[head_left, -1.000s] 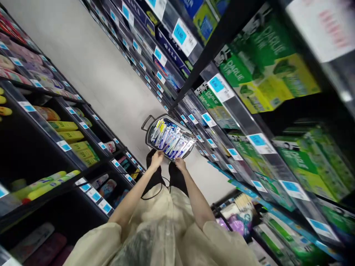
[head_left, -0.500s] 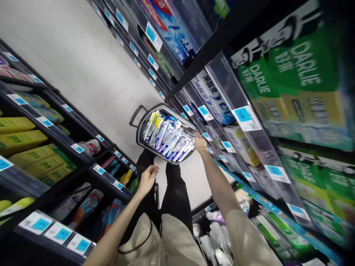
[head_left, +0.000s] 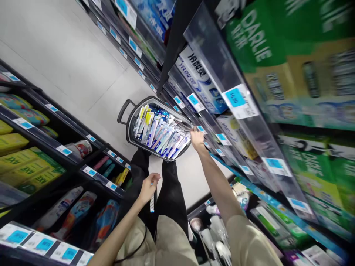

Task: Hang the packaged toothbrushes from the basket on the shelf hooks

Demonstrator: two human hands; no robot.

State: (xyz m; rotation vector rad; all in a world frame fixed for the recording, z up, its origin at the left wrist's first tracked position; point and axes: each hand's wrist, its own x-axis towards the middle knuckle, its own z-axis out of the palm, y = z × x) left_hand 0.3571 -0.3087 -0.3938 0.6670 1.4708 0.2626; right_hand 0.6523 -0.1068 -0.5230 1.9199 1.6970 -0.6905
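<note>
In the head view, the basket (head_left: 128,129) was in front of the person's legs in black trousers (head_left: 174,188), between two runs of shelving, its loop handle (head_left: 122,112) out on the left; whether it rested on the pale floor (head_left: 97,74) could not be told. Slim packs (head_left: 163,136), mostly white with blue ends, lay side by side inside, with yellow-topped packs (head_left: 149,118) at the left end. The right hand (head_left: 197,137) was at the basket's right end, its fingers closed on the edge there. The left hand (head_left: 149,186) hung just below the basket, apart from it, fingers loosely bent; I cannot tell whether they held anything. Green DARLIE boxes (head_left: 251,37) filled the shelving on the right, above a blue-and-white price label (head_left: 238,100), and yellow AXE packs (head_left: 30,166) lay on the left
</note>
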